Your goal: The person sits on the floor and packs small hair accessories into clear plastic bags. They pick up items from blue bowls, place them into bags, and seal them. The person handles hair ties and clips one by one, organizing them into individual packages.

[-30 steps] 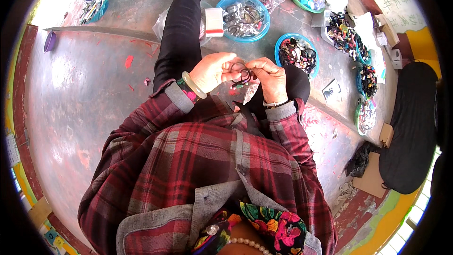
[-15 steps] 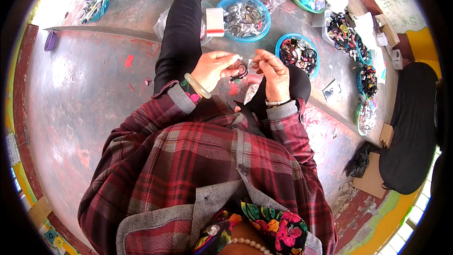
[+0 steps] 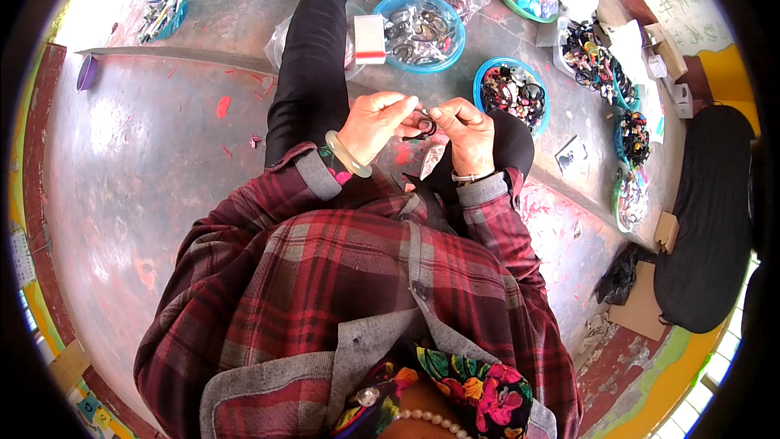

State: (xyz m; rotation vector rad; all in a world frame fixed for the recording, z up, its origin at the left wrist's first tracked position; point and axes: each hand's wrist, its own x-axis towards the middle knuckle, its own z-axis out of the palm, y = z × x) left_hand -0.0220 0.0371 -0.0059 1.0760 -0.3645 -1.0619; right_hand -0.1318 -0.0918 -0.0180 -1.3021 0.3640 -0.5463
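My left hand, with a pale bangle at the wrist, pinches a dark looped band, which looks like a black hair tie. Thumb and forefinger of my right hand are closed at the other side of the same band. The fingertips of both hands are close together above my lap. Exactly what lies between the fingertips is too small to make out. Just below the right hand is a small clear plastic packet, beside my bent dark-trousered knee.
In front stand a blue basket of dark and clear packets, a blue basket of small coloured pieces and a white-and-red box. More filled baskets line the right, near a long black cushion. A purple cup stands far left.
My right hand has come down, its raised fingers closing in a pinch at the band. The left hand has shifted slightly, and the fingertips are nearer each other.
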